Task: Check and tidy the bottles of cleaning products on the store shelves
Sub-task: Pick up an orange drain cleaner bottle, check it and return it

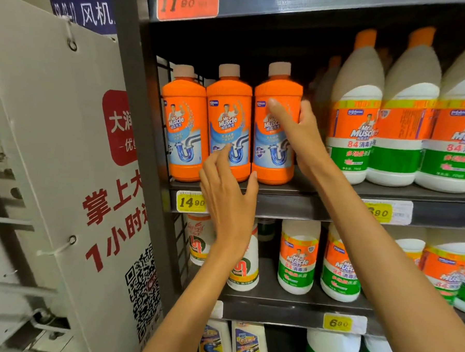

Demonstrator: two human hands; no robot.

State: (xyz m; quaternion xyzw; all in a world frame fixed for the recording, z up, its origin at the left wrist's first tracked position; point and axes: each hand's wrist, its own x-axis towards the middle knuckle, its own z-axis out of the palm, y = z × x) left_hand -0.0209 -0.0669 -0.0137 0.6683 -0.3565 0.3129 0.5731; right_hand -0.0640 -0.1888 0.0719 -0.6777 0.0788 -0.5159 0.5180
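Three orange drain-cleaner bottles stand in a row at the left end of the middle shelf [279, 190]. My right hand [295, 130] grips the rightmost orange bottle [270, 161], thumb across its label and fingers round its right side. My left hand [226, 194] is spread in front of the middle orange bottle [229, 108], its fingertips touching the lower label and base. The leftmost orange bottle [184, 125] stands untouched against the wire side panel.
Large white bleach bottles [355, 115] with orange caps fill the shelf to the right. Smaller white bottles [298, 256] stand on the shelf below, more on the bottom one. A white promotional board [73, 151] hangs left of the shelf post.
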